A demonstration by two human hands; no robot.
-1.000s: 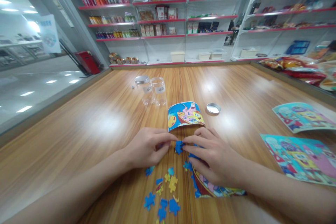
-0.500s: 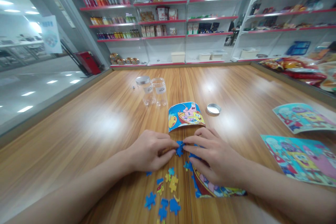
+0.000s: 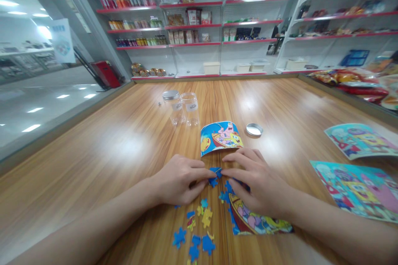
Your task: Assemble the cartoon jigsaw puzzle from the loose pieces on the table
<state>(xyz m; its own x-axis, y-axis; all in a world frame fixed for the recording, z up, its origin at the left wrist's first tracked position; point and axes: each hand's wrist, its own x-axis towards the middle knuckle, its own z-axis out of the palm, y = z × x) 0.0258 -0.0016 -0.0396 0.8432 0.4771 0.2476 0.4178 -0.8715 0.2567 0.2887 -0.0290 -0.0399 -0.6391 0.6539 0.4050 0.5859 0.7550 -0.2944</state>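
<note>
Between my two hands lies a small cluster of blue jigsaw pieces (image 3: 214,177). The fingertips of my left hand (image 3: 184,179) are pinched on its left side. My right hand (image 3: 255,182) touches its right edge with a fingertip, the other fingers spread, and hovers over part of a partly joined jigsaw puzzle (image 3: 248,219). That puzzle shows a cartoon boat scene, its upper part hidden by the hand. Loose pieces, such as a yellow jigsaw piece (image 3: 207,218) and a blue jigsaw piece (image 3: 179,237), lie scattered nearer me. A curved picture card (image 3: 221,137) with a matching scene stands just beyond my hands.
Two clear plastic jars stand farther back: a lidded jar (image 3: 174,107) and an open jar (image 3: 190,109). A metal lid (image 3: 254,129) lies right of the card. Two cartoon sheets, including the nearer sheet (image 3: 357,190), lie at right. Shelves line the back.
My right hand's fingers have lifted and spread somewhat, showing more of the joined puzzle. The blue cluster has turned slightly between the fingertips. The whole view has shifted a little.
</note>
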